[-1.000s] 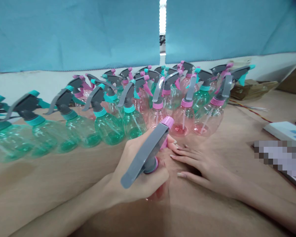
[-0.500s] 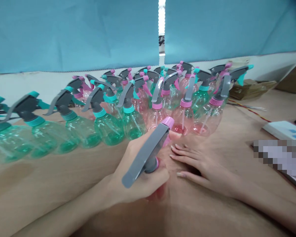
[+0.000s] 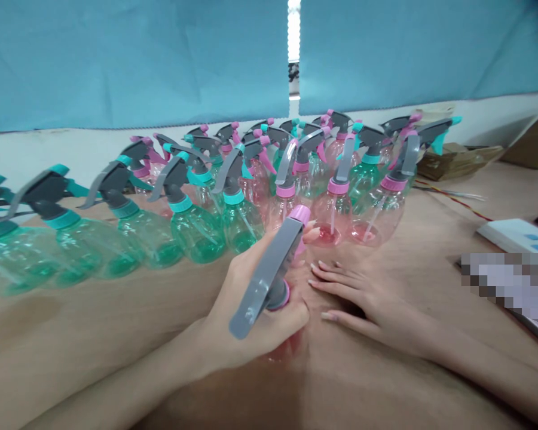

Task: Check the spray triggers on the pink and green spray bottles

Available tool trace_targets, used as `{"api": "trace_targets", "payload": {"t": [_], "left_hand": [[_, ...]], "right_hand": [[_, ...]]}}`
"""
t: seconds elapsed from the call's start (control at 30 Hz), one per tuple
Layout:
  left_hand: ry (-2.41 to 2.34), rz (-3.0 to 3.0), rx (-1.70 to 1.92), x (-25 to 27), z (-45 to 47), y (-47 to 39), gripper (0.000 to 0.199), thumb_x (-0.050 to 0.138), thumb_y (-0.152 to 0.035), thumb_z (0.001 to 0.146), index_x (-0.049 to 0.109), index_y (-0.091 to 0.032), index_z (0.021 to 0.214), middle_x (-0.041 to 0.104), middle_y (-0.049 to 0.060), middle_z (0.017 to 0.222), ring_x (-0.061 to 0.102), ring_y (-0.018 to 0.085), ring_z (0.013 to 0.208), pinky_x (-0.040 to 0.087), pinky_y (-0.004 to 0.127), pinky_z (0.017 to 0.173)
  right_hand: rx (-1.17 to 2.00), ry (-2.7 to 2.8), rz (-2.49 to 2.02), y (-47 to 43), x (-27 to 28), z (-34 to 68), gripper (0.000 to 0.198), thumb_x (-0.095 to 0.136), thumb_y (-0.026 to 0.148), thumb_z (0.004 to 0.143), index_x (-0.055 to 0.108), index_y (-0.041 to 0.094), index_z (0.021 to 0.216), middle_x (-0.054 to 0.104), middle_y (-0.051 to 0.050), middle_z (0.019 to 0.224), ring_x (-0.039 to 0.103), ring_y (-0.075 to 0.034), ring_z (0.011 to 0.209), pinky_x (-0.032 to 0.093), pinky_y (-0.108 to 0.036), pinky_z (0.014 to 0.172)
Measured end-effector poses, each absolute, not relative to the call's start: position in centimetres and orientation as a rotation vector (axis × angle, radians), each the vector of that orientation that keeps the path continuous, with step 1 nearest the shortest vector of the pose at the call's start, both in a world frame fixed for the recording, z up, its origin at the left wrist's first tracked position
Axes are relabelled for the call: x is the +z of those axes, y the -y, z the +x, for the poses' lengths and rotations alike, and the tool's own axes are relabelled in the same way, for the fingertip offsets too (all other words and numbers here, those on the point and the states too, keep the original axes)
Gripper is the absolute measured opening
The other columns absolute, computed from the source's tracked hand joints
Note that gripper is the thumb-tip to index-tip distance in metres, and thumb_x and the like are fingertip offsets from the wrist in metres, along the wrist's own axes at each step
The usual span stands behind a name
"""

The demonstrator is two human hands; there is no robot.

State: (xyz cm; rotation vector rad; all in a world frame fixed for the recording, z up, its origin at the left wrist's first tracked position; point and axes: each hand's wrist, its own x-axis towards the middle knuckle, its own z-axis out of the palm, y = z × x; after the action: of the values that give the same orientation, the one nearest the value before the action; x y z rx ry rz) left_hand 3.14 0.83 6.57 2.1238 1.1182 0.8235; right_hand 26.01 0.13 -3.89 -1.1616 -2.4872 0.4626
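While left grip holds pink-tipped sprayer, white box (blue marks blurred)

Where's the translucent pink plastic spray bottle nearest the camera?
Head view, below centre: the bottle is in the left hand, left of the right hand; translucent green spray bottles are behind, to the left.

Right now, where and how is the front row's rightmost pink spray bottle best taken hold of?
Probably around its pink collar, under the gray spray head, with the right hand coming from the near right: the collar is narrower than the round body, and other bottles crowd behind and to the left.
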Motion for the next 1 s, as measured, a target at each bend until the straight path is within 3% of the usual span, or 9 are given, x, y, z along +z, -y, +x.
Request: {"api": "trace_targets", "payload": {"t": [0.3,0.53,0.7,1.0], "left_hand": [[-1.002,2.034,0.842,6.39,2.95,-0.78,0.037,0.045,-0.012,0.063,0.044,-0.02,0.099,0.031,-0.009,0.061,0.03,0.009,0.049,0.037,0.022,0.049],[-1.018,2.106,0.852,6.28,2.88,-0.83,0.031,0.044,-0.013,0.064,0.042,-0.021,0.094,0.046,-0.007,0.066,0.039,0.009,0.051,0.038,0.022,0.05],[-1.004,2.126,0.876,6.03,2.83,-1.03,0.029,0.044,-0.013,0.062,0.04,-0.022,0.088,0.046,-0.008,0.064,0.047,0.01,0.053,0.041,0.023,0.052],[-1.019,2.117,0.848,6.21,2.67,-0.86,0.042,0.048,-0.014,0.065,0.048,-0.02,0.106,0.056,-0.003,0.075,0.043,0.011,0.053,0.044,0.025,0.054]], "right_hand": [[0.457,2.51,-1.152,-0.16,-3.93,26.09,0.052,0.049,0.044,0.096,0.045,0.021,0.143,0.042,-0.008,0.15,0.033,-0.026,0.14,0.031,-0.053,0.113],[0.476,2.473,-1.155,-0.12,-3.88,26.04,0.051,0.051,0.043,0.095,0.044,0.026,0.143,0.043,-0.007,0.149,0.035,-0.027,0.139,0.032,-0.053,0.112],[0.476,2.483,-1.159,-0.1,-3.79,26.01,0.052,0.05,0.044,0.095,0.045,0.024,0.143,0.044,-0.008,0.149,0.035,-0.027,0.139,0.031,-0.053,0.113],[0.464,2.473,-1.152,-0.12,-3.96,26.11,0.052,0.052,0.043,0.095,0.043,0.027,0.143,0.044,-0.006,0.149,0.036,-0.027,0.139,0.032,-0.052,0.113]]}}
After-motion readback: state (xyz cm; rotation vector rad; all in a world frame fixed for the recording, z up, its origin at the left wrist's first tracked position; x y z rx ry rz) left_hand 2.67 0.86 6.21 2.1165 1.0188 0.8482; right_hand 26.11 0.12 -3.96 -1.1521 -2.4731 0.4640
